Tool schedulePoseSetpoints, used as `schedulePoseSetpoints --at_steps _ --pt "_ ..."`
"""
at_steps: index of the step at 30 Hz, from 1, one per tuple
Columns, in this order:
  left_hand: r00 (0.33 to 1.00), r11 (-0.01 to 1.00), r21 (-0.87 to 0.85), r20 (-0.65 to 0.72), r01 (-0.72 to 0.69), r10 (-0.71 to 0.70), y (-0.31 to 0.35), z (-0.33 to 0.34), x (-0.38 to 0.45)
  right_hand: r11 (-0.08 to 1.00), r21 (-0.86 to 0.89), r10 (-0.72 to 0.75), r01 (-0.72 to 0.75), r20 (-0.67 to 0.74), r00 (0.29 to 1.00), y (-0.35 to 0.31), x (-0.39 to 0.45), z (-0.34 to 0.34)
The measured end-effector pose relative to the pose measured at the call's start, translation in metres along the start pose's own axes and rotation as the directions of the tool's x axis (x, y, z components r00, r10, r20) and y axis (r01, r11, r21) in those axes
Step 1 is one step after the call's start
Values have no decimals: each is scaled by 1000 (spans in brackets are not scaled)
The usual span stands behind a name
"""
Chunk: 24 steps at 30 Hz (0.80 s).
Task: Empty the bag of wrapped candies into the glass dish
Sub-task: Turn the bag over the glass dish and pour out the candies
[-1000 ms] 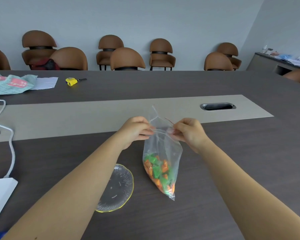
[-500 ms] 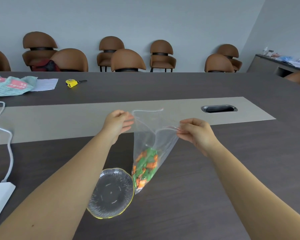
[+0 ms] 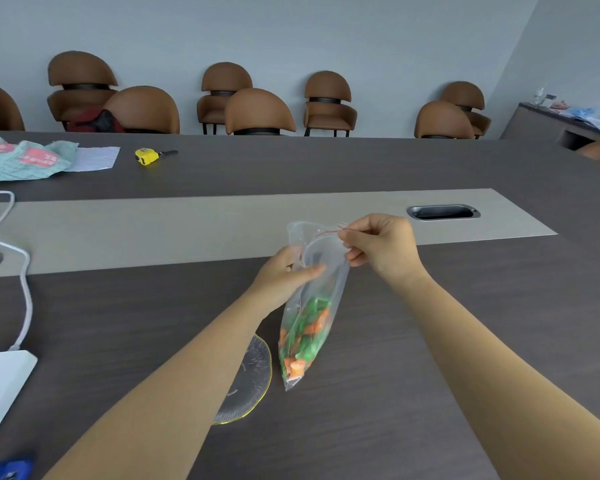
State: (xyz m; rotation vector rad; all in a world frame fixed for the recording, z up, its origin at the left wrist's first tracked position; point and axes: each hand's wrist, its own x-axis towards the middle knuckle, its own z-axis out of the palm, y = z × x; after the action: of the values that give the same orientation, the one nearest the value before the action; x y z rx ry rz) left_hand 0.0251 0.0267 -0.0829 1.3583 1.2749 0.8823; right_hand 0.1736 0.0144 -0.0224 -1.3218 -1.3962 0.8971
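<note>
A clear zip bag [image 3: 321,271] hangs upright above the dark table, its lower half holding green and orange wrapped candies [image 3: 303,341]. My right hand [image 3: 381,249] pinches the bag's top edge by the red zip line. My left hand [image 3: 284,275] grips the bag's left side about midway, thumb across the plastic. The glass dish [image 3: 253,375], clear with a yellow-tinted rim, lies on the table just left of the bag's bottom corner; my left forearm covers much of it.
A white power strip [image 3: 0,382] with its cable [image 3: 25,299] lies at the left edge. A cable port [image 3: 442,212] sits in the grey centre strip. A yellow tape measure [image 3: 148,156] and a teal packet [image 3: 18,161] lie far left. Brown chairs [image 3: 258,112] line the wall.
The bag swung from a left tilt over the dish back upright, to the dish's right. My left hand dropped from the bag's mouth to its side; my right hand kept the top edge.
</note>
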Motion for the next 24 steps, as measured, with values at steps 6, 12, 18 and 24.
schedulePoseSetpoints --at_steps 6,12,18,24 --pt "982 975 -178 -112 132 -153 -4 -9 10 991 123 48 -48 3 999 16 -1 -2" --pt "976 928 -329 -71 174 -208 -11 -13 15 962 -113 240 -250 -94 966 65 -16 -4" --pt "972 888 -411 -14 207 -233 -17 -11 14 923 -260 319 -284 103 942 94 -14 13" --pt "968 951 -212 -67 223 -242 -59 0 -9 920 -292 297 -260 88 951 101 -8 13"
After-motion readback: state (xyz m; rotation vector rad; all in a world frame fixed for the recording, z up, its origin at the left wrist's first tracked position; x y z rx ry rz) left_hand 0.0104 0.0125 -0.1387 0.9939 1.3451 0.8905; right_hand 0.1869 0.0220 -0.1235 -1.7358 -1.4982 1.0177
